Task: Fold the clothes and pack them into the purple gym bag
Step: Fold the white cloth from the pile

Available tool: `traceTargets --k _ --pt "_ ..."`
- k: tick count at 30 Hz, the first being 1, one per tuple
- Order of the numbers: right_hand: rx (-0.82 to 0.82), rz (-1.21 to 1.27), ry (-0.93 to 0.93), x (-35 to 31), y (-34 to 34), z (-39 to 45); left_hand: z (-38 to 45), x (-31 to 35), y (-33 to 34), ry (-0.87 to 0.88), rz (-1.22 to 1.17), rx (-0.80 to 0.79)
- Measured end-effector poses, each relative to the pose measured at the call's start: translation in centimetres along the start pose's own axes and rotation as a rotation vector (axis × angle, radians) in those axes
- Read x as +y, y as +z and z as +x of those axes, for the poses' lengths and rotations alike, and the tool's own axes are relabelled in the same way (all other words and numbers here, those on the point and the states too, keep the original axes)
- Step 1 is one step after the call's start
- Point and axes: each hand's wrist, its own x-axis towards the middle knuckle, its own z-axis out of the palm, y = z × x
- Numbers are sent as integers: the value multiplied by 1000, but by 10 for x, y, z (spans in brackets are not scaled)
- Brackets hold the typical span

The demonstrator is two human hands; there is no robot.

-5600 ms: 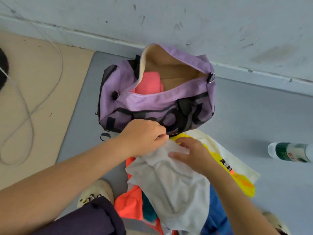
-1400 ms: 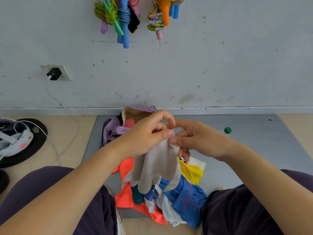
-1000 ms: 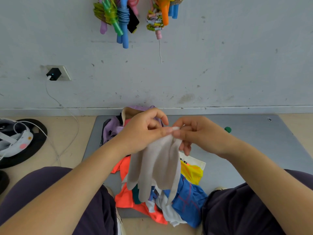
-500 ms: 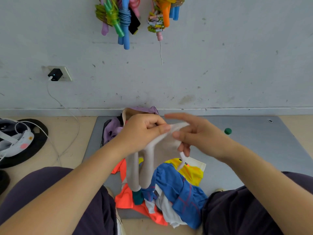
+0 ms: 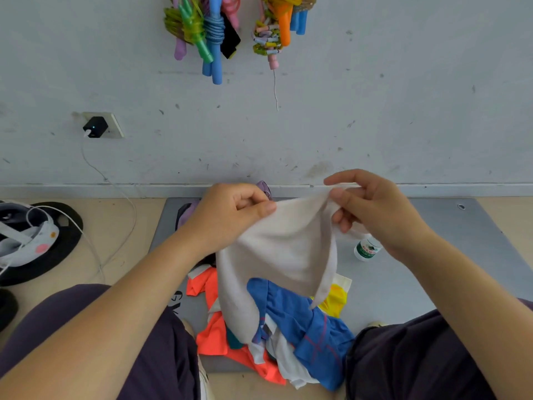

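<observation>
Pale fabric: an off-white garment [image 5: 277, 249] hangs spread in the air between both hands, its lower end trailing onto the pile.
Left hand [image 5: 230, 215]: fingers curled, thumb and forefinger pinching the garment's top-left edge.
Right hand [image 5: 372, 209]: pinching the top-right edge between thumb and fingers, the other fingers loosely bent behind the cloth.
Clothes pile [image 5: 288, 327]: orange, blue, yellow and white pieces lie heaped on the grey mat [image 5: 432, 255], between the person's knees.
Purple gym bag [image 5: 187, 212]: beyond the pile near the wall, mostly hidden behind the left hand and the garment.
Bottle [image 5: 367, 249]: lies on the mat just right of the garment.
Wall: jump ropes [image 5: 207, 33] hang above; a charger [image 5: 95, 127] sits in a socket at left.
Risk: the pinches are small, so a shake could let a corner slip and the fold come out skewed; the trailing end may snag the blue piece and drag it up.
</observation>
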Motion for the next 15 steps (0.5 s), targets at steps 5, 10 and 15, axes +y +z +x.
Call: traceTargets --k 5,10,15 --pt "-354 -83 0 1 28 -15 -7 6 20 41 -63 -98" --pt "-172 -37 25 0 25 -6 -3 6 14 24 -31 -96" --pt "71 68 -16 0 1 1 2 -5 -4 0 98 45"
